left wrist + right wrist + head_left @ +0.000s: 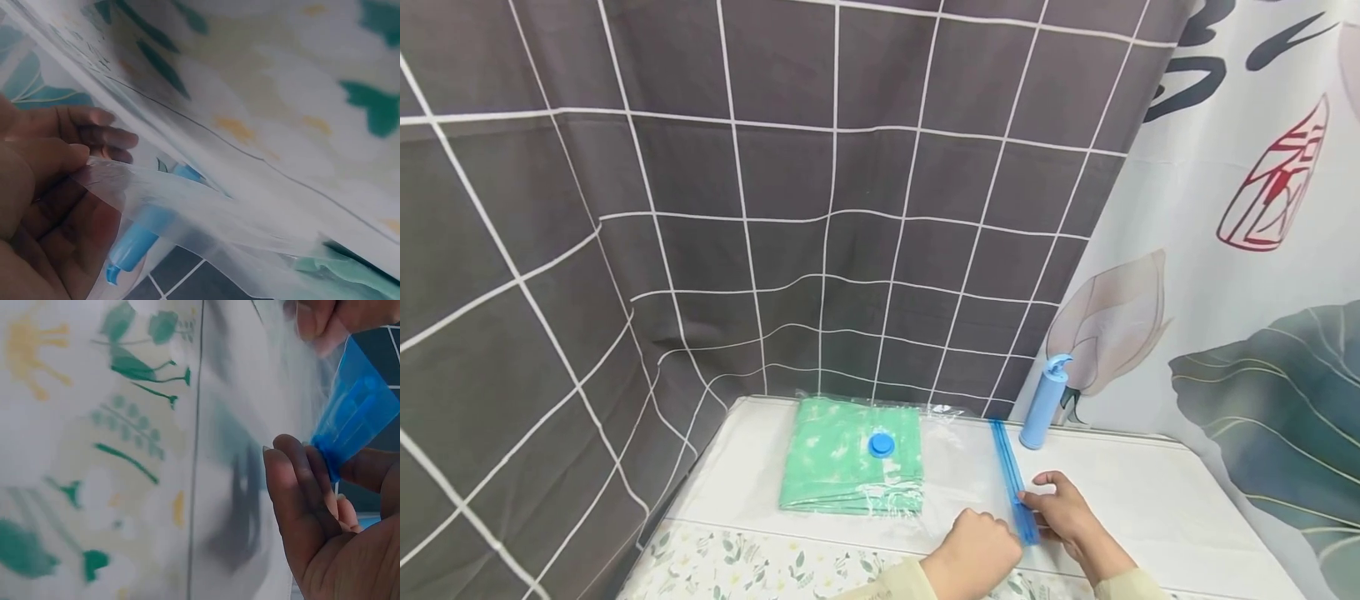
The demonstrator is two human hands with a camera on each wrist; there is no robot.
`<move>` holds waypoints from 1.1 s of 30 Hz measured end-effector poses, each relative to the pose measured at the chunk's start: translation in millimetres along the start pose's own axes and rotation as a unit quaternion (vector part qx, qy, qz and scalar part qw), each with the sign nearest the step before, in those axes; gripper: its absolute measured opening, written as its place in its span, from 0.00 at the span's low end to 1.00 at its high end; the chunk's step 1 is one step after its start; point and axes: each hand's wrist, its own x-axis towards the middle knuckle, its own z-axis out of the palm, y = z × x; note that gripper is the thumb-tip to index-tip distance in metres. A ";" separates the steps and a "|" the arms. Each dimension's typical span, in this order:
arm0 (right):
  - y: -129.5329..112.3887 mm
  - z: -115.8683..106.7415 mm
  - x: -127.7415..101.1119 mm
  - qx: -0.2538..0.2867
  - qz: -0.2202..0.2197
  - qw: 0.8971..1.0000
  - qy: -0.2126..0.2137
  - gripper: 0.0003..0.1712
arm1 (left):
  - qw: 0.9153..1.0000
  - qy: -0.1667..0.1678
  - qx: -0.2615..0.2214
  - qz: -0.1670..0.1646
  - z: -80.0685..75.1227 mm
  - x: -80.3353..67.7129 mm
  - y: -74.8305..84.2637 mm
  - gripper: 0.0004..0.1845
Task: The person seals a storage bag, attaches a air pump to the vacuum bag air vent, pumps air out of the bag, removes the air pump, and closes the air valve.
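Note:
A clear vacuum storage bag (947,471) lies on the white table, with folded green cloth (850,467) inside and a round blue valve (882,445) on top. Its blue zip strip (1011,479) runs along the bag's open right end. My right hand (1063,512) pinches the near end of the zip strip (353,409) between thumb and fingers. My left hand (973,554) sits just left of it, holding the clear bag film (162,200) at its near edge.
A light blue hand pump (1045,404) stands upright at the table's back right, beside the flower-printed curtain (1247,275). A dark checked curtain (700,208) hangs behind and to the left. A floral-patterned cloth (760,562) covers the near table edge.

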 end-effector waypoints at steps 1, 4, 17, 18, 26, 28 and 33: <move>-1.5 -0.7 1.9 -0.003 -0.003 1.000 0.002 0.28 | 1.000 -0.002 -0.004 0.004 0.1 0.6 -0.5 0.08; -7.3 -1.7 7.0 -0.006 -0.015 1.000 0.002 0.25 | 1.000 -0.013 -0.020 0.012 -1.2 2.4 -2.1 0.07; -20.4 -6.0 26.2 -0.028 -0.036 0.999 0.012 0.19 | 0.999 -0.006 -0.030 0.017 -3.7 6.9 -3.1 0.08; -20.8 -6.5 27.3 -0.029 -0.037 0.999 0.011 0.19 | 0.999 -0.003 -0.028 0.016 -3.5 7.1 -3.2 0.08; -22.9 -14.6 30.4 -0.040 -0.023 0.999 -0.013 0.23 | 1.000 -0.005 -0.023 -0.006 -7.3 7.2 -5.7 0.05; -22.9 -16.6 31.0 -0.031 -0.019 0.999 -0.017 0.23 | 1.000 -0.003 -0.018 -0.015 -8.5 7.0 -5.9 0.05; -22.8 -19.0 34.9 0.003 -0.011 0.999 -0.033 0.17 | 1.000 -0.011 -0.019 -0.022 -8.1 6.9 -5.5 0.08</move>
